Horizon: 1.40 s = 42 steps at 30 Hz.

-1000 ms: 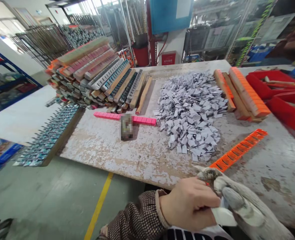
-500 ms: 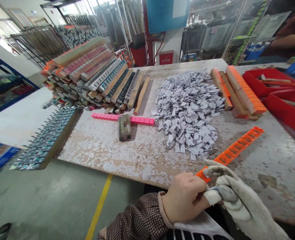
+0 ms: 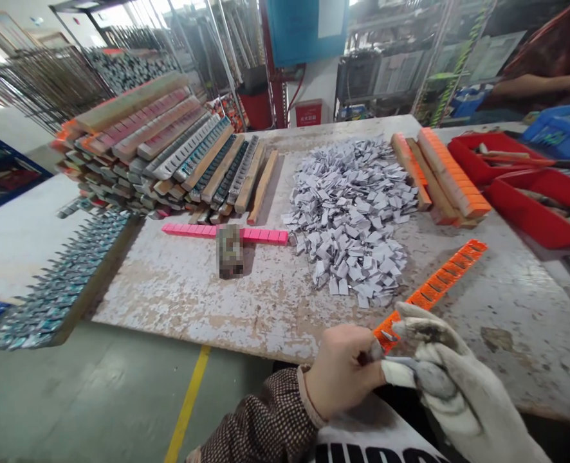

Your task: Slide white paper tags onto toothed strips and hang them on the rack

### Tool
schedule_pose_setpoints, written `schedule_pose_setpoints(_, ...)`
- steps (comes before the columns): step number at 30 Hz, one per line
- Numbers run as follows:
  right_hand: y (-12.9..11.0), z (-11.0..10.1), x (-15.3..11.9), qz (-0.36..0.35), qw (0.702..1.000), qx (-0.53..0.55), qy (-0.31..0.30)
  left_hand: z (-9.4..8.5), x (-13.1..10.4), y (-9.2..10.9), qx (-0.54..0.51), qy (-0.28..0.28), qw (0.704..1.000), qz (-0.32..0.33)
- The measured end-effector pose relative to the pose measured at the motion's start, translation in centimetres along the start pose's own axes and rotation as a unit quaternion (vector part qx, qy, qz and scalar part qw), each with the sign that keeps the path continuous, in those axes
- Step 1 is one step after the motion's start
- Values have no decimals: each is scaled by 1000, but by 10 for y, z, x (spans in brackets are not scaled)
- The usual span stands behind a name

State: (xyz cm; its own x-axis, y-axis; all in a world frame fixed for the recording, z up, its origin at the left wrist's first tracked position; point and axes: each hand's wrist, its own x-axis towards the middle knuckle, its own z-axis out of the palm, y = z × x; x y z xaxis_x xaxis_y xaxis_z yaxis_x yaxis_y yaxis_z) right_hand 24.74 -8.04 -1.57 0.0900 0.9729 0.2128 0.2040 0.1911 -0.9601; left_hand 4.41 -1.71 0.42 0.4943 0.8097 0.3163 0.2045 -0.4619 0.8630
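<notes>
My bare left hand [image 3: 343, 370], with white tape round its thumb, is closed at the near end of an orange slotted strip [image 3: 442, 280]. The strip slants away to the right over the table's front edge. My right hand [image 3: 459, 379], in a worn white glove, has its fingers bent beside the same end, close to the left thumb. A small greyish piece [image 3: 389, 335] shows at the strip between the hands. What the gloved fingertips pinch, if anything, is hidden. Beyond the hands lies a heap of small white-grey flat pieces [image 3: 352, 212].
A pink strip [image 3: 266, 236] lies left of the heap, under a blurred block [image 3: 229, 251]. Wooden bars [image 3: 208, 161] are stacked at the back left, near a spiky row of metal parts [image 3: 67, 276]. Orange-faced bars [image 3: 453, 173] and red bins [image 3: 540, 209] stand at right. A person's arm [image 3: 540, 85] shows behind.
The view has swung slightly right, so things sit further left. My gloved fingertips have shifted a little away from my left hand, and a small greyish piece now shows between them.
</notes>
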Motion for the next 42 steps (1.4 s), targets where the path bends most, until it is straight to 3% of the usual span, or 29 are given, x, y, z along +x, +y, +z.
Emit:
schedule_pose_setpoints(2,-4,10,7,-13,1000,7,5,-4,0,3,52,16,999,7)
schedule_pose_setpoints(6,-10,25,12,-39,998,36,-14,-9,-3,9,64,-58,994,61)
schedule_pose_setpoints(9,-9,29,13,-6,997,67,-22,-6,-4,5,70,-104,989,80)
schedule_pose_setpoints(12,-4,23,20,45,996,77,-3,-6,4,-7,134,-123,982,50)
schedule_pose_setpoints(14,1,12,29,20,999,7,27,-12,19,-18,197,-116,973,22)
schedule_pose_setpoints(16,7,-2,39,-59,988,-137,49,-21,41,-30,276,-82,957,-17)
schedule_pose_setpoints(19,16,-18,48,-166,938,-302,38,-32,76,-45,406,-64,910,-61)
schedule_pose_setpoints(22,22,-23,52,-240,892,-383,6,-30,97,-57,439,-73,892,-80)
schedule_pose_setpoints(25,23,-28,57,-294,841,-454,-9,-24,103,-66,429,-73,895,-94)
schedule_pose_setpoints(29,21,-35,67,-302,816,-494,-12,-23,103,-76,387,-59,913,-113)
schedule_pose_setpoints(35,15,-29,75,-280,806,-518,-61,-37,95,-86,263,-21,955,-136)
schedule_pose_setpoints(42,22,-28,87,-244,812,-512,-136,-46,66,-79,61,14,988,-143)
